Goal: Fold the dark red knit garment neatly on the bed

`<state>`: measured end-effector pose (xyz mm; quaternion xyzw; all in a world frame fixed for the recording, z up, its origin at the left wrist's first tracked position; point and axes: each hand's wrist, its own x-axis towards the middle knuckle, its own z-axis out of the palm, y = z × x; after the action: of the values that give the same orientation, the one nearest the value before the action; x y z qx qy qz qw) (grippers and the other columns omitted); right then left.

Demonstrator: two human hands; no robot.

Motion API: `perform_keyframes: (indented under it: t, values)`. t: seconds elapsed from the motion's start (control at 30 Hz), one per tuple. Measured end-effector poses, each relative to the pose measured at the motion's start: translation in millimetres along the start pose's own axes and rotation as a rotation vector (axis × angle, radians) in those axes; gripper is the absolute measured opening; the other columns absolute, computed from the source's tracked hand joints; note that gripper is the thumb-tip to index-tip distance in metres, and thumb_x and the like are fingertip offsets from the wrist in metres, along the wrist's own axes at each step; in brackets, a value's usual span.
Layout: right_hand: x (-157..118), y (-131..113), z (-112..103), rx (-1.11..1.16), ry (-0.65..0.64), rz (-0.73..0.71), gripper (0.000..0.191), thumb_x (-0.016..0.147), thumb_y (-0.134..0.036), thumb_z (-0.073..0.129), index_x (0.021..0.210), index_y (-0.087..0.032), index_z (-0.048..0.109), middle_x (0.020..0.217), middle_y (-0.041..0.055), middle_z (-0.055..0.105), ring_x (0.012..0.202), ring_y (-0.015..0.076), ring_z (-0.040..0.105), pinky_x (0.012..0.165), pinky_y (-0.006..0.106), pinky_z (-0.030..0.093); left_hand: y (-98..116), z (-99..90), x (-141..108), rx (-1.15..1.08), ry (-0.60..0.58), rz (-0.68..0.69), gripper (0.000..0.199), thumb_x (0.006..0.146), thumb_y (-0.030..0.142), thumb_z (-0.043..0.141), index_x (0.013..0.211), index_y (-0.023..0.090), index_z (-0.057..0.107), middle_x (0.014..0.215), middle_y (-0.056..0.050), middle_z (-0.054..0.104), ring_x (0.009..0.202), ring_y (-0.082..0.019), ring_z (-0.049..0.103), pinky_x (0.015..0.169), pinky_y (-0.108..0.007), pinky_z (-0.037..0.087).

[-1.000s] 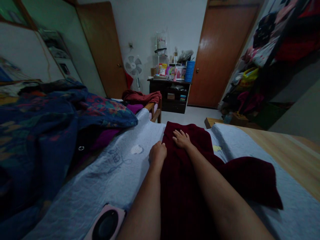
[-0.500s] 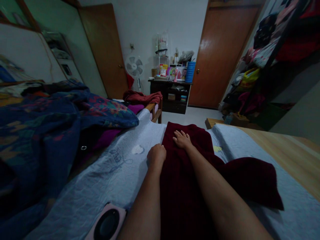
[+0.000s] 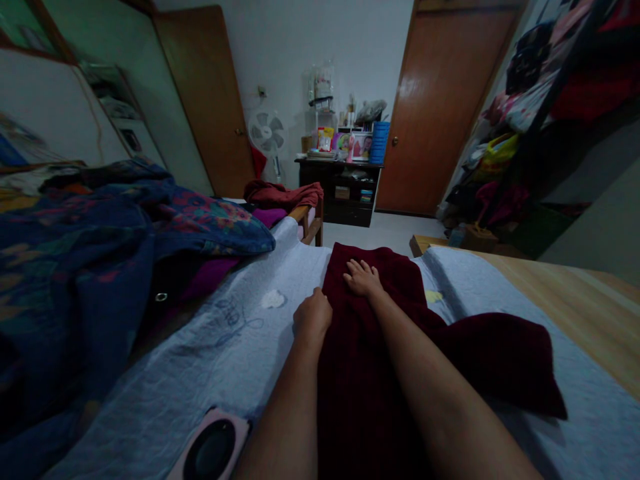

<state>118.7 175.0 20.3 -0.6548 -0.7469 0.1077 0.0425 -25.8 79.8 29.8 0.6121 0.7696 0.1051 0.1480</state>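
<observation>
A dark maroon garment point(image 3: 360, 373) lies lengthwise on the light grey-blue bedding, and a sleeve-like part point(image 3: 505, 360) of it stretches out to the right. My left hand point(image 3: 313, 315) is closed at the garment's left edge, its fingertips mostly hidden behind the knuckles. Flat on the upper part of the cloth rests my right hand point(image 3: 363, 278), fingers spread and palm down. The near end of the garment runs out of view between my forearms.
Left of me is a pile of floral denim clothing point(image 3: 100, 233). A pink device with a round black face point(image 3: 213, 447) lies by my left forearm. Bare wooden board point(image 3: 565, 287) edges the bedding at right. Beyond stand a fan point(image 3: 269, 132) and a dark cabinet point(image 3: 335, 193).
Both hands keep almost the same place on the garment. The whole view has shifted very slightly.
</observation>
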Motion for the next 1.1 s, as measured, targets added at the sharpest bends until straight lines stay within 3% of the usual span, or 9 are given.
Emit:
perform_keyframes:
  t: [0.1, 0.2, 0.27, 0.33, 0.47, 0.6, 0.83, 0.93, 1.1]
  values:
    - [0.2, -0.6, 1.4, 0.0, 0.007, 0.005, 0.058, 0.093, -0.049, 0.025, 0.147, -0.029, 0.024, 0.156, -0.0021, 0.018, 0.143, 0.0235, 0.01, 0.112, 0.051, 0.011, 4.0, -1.5, -6.2, 0.073, 0.146, 0.016, 0.033, 0.092, 0.019, 0.032, 0.117, 0.019, 0.054, 0.114, -0.016, 0.063, 0.109, -0.028, 0.058, 0.089, -0.042, 0.045]
    - [0.0, -0.7, 2.8, -0.002, 0.01, 0.006, 0.058, 0.093, -0.049, 0.024, 0.147, -0.028, 0.024, 0.156, -0.0024, 0.017, 0.143, 0.0236, 0.01, 0.112, 0.052, 0.011, 13.6, -0.4, -2.5, 0.117, 0.306, 0.184, 0.042, 0.089, 0.014, 0.033, 0.128, 0.021, 0.049, 0.138, -0.013, 0.047, 0.13, -0.029, 0.037, 0.107, -0.049, 0.027]
    - [-0.4, -0.1, 3.6, -0.005, 0.015, 0.003, 0.058, 0.093, -0.048, 0.024, 0.147, -0.028, 0.024, 0.156, -0.0025, 0.017, 0.143, 0.0232, 0.01, 0.112, 0.051, 0.011, 20.7, 2.8, 8.1, 0.118, 0.26, 0.318, 0.046, 0.088, 0.014, 0.035, 0.133, 0.021, 0.045, 0.146, -0.009, 0.039, 0.137, -0.026, 0.028, 0.112, -0.047, 0.02]
    - [-0.7, 1.0, 4.3, -0.008, 0.021, 0.002, 0.057, 0.093, -0.047, 0.023, 0.147, -0.028, 0.025, 0.156, -0.0028, 0.017, 0.143, 0.0227, 0.01, 0.112, 0.051, 0.011, 26.2, 7.7, 23.1, 0.119, 0.16, 0.418, 0.047, 0.088, 0.014, 0.035, 0.134, 0.019, 0.044, 0.149, -0.008, 0.036, 0.138, -0.022, 0.026, 0.112, -0.04, 0.022]
    - [-0.4, 2.8, 5.7, -0.004, 0.032, -0.001, 0.055, 0.093, -0.042, 0.024, 0.146, -0.028, 0.026, 0.156, -0.004, 0.018, 0.143, 0.0219, 0.01, 0.112, 0.051, 0.011, 27.2, 19.8, 52.6, 0.128, 0.048, 0.486, 0.048, 0.088, 0.014, 0.033, 0.135, 0.013, 0.043, 0.144, -0.01, 0.043, 0.135, -0.019, 0.035, 0.11, -0.033, 0.027]
    - [1.1, 3.3, 7.5, -0.015, 0.035, -0.002, 0.054, 0.093, -0.04, 0.026, 0.146, -0.029, 0.025, 0.156, -0.005, 0.018, 0.143, 0.0215, 0.01, 0.112, 0.052, 0.012, 21.2, 25.5, 67.8, 0.134, 0.042, 0.472, 0.051, 0.087, 0.021, 0.038, 0.137, 0.011, 0.039, 0.147, -0.012, 0.039, 0.135, -0.021, 0.034, 0.108, -0.036, 0.031]
    - [3.9, 3.5, 8.5, -0.022, 0.031, 0.003, 0.055, 0.093, -0.039, 0.027, 0.146, -0.029, 0.025, 0.156, -0.0054, 0.018, 0.142, 0.0213, 0.01, 0.112, 0.05, 0.011, 30.0, 15.1, 82.6, 0.141, 0.163, 0.442, 0.033, 0.091, 0.027, 0.038, 0.117, 0.017, 0.055, 0.125, -0.013, 0.057, 0.12, -0.027, 0.049, 0.1, -0.042, 0.037]
    - [4.2, 4.0, 8.0, -0.009, 0.023, 0.003, 0.055, 0.092, -0.04, 0.027, 0.147, -0.028, 0.024, 0.156, -0.0052, 0.018, 0.142, 0.0218, 0.011, 0.112, 0.051, 0.01, 36.6, 17.1, 95.8, 0.15, 0.222, 0.545, 0.04, 0.09, 0.02, 0.037, 0.128, 0.013, 0.047, 0.139, -0.014, 0.046, 0.132, -0.024, 0.038, 0.107, -0.039, 0.031]
    - [2.5, 4.3, 8.0, 0.026, 0.052, -0.01, 0.056, 0.091, -0.039, 0.028, 0.147, -0.029, 0.024, 0.155, -0.0054, 0.021, 0.142, 0.0222, 0.011, 0.112, 0.051, 0.01, 39.6, 30.1, 120.4, 0.19, 0.095, 0.652, 0.054, 0.088, 0.019, 0.036, 0.142, 0.01, 0.033, 0.152, -0.012, 0.028, 0.14, -0.022, 0.024, 0.112, -0.037, 0.025]
